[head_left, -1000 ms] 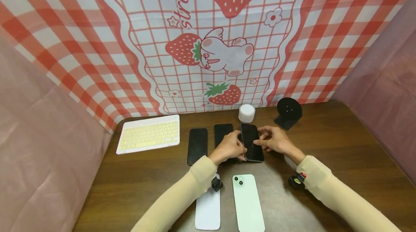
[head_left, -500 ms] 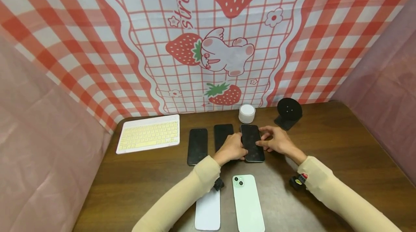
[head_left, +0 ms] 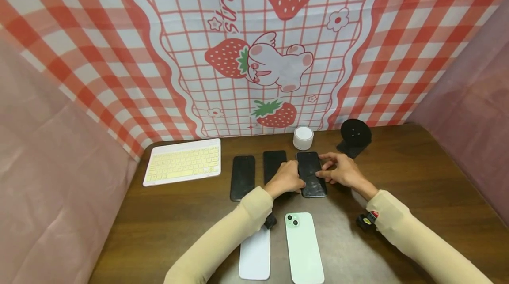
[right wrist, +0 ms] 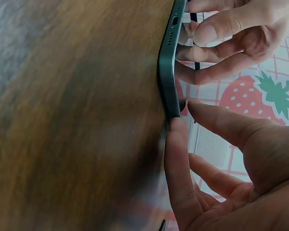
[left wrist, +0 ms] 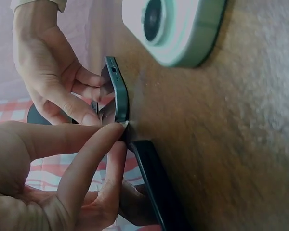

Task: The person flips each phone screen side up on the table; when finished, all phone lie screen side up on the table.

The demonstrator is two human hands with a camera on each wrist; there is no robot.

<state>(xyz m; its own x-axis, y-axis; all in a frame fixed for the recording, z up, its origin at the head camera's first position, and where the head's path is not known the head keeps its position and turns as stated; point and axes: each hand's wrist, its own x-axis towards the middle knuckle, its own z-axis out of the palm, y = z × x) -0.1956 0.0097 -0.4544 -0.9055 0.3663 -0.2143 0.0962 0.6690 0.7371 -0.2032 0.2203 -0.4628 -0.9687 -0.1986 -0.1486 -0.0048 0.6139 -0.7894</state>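
A dark-screened phone (head_left: 307, 165) with greenish sides lies face up at the right end of a row. My left hand (head_left: 285, 178) pinches its near left side, thumb and index finger meeting at the corner in the left wrist view. Across from it, my right hand (head_left: 343, 171) holds the right side, the thumb at the screen's edge and a finger low along the side. Just left, a second black phone (head_left: 274, 161) lies partly hidden behind my left hand. A third black phone (head_left: 243, 178) is further left.
Nearer me lie a mint-green phone (head_left: 305, 248), camera side up, and a pale phone-shaped slab (head_left: 254, 257) partly under my left forearm. Behind the row stand a white cylinder (head_left: 303, 138) and a black round-headed stand (head_left: 355, 136). A white keyboard (head_left: 183, 162) lies at left.
My left hand has shifted slightly right along with the held phone, which now looks flatter on the table. My right hand keeps its hold. The head view has shifted a little.
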